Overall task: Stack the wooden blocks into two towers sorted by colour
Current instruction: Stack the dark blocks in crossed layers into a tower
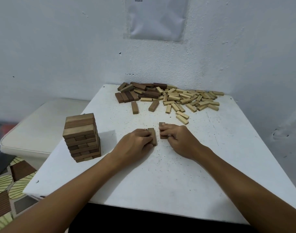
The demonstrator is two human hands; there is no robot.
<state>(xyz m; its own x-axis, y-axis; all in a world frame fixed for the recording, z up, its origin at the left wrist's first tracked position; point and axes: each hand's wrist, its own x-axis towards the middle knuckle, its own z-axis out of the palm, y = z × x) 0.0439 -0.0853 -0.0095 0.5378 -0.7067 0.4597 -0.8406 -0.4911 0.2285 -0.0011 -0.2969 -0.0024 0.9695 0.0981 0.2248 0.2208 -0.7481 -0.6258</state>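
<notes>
A tower of dark brown blocks (82,137) stands on the white table (160,174) at the left. At the back lie loose dark blocks (137,93) and a heap of pale blocks (189,100). In the table's middle, my left hand (135,143) is closed around a dark block (153,136) that rests on the surface. Just to its right, my right hand (179,140) grips another dark block (162,126), also down on the table. A small gap separates the two blocks.
Two single dark blocks (134,107) lie loose in front of the heap. A pale padded seat (34,132) stands left of the table. White walls close in behind and to the right, with a sheet of paper (158,17) pinned up.
</notes>
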